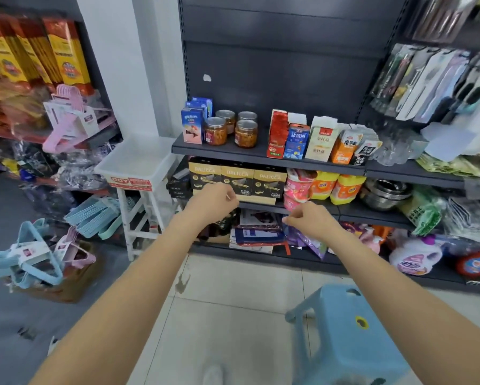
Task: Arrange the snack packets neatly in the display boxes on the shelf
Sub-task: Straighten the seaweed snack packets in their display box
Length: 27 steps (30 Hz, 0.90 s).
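Several open display boxes of snack packets stand in a row on the upper dark shelf (233, 152): a red box (276, 134), a blue box (297, 140), a cream box (323, 137), an orange box (345, 147) and a leaning black-and-white box (365, 151). Both arms reach forward below that shelf. My left hand (216, 201) is in front of the gold-and-black cartons (237, 177), fingers curled, with nothing seen in it. My right hand (312, 220) hangs further right with fingers and thumb curled together, just above a purple packet (306, 241) on the lowest shelf; no grip shows.
Jars (245, 133) and blue cartons (192, 129) fill the upper shelf's left part. Crumpled clear plastic (397, 148) lies to the right of the boxes. A blue stool (352, 329) stands on the floor at lower right. A white tray on a stand (138, 162) sits left of the shelving.
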Available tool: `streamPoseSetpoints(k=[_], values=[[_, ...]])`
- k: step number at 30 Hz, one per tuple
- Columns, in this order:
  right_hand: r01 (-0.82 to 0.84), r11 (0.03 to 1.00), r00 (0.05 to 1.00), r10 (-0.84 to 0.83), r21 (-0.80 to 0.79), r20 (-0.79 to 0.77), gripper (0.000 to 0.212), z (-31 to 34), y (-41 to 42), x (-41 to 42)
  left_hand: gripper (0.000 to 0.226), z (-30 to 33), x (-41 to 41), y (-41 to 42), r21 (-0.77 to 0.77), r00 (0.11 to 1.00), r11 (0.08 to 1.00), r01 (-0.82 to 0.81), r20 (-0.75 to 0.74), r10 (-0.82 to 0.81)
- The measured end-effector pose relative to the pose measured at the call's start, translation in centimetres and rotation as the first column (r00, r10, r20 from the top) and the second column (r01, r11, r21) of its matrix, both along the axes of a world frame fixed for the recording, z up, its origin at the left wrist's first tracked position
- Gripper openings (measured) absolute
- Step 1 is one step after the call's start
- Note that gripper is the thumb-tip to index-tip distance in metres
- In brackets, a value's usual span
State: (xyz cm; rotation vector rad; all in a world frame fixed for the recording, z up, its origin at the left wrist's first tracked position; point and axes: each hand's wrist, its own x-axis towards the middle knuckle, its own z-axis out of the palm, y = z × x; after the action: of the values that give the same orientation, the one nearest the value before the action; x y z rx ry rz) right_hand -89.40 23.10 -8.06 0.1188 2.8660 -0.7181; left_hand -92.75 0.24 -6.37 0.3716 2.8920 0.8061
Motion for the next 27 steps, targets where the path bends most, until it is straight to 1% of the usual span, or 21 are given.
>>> streamPoseSetpoints(k=[4,6,10,14,16,21,24,27], values=[[0.026,0.999,1.0,-0.026,0.03,0.004,0.03,1.4,0.1,-8.6,0.022,1.3,-9.6,0.5,-0.041,0.998,0.997,0.06,-0.022,-0.061],[0.068,0.997,0.998,-0.068,0.038,-0.004,0.03,2.1,0.5,-12.4,0.023,2.0,-13.8,1.0,-0.052,0.996,0.995,0.08,-0.023,-0.081],[0.124,0.992,0.992,-0.123,0.023,-0.04,0.029,3.1,1.9,-18.0,0.023,3.2,-20.4,2.7,0.03,0.993,0.993,0.114,-0.011,-0.113],[0.2,0.98,0.977,-0.201,-0.015,-0.068,0.022,3.5,5.0,-21.9,0.024,3.7,-25.3,5.7,0.094,0.988,0.985,0.146,-0.057,-0.141],[0.227,0.974,0.971,-0.228,-0.022,-0.079,0.018,3.6,7.0,-23.6,0.023,3.6,-27.5,8.1,0.084,0.979,0.977,0.194,-0.072,-0.189],[0.313,0.948,0.942,-0.318,-0.059,-0.105,0.028,3.9,12.5,-27.8,0.023,3.0,-33.5,15.4,0.028,0.944,0.945,0.325,-0.072,-0.322],[0.338,0.94,0.93,-0.34,-0.036,-0.141,0.029,3.8,16.6,-31.1,0.024,2.8,-37.4,20.4,0.01,0.916,0.918,0.397,-0.064,-0.396],[0.381,0.924,0.91,-0.378,-0.017,-0.17,0.029,3.8,21.3,-34.8,0.025,2.5,-41.6,25.9,0.021,0.902,0.903,0.429,-0.054,-0.427]])
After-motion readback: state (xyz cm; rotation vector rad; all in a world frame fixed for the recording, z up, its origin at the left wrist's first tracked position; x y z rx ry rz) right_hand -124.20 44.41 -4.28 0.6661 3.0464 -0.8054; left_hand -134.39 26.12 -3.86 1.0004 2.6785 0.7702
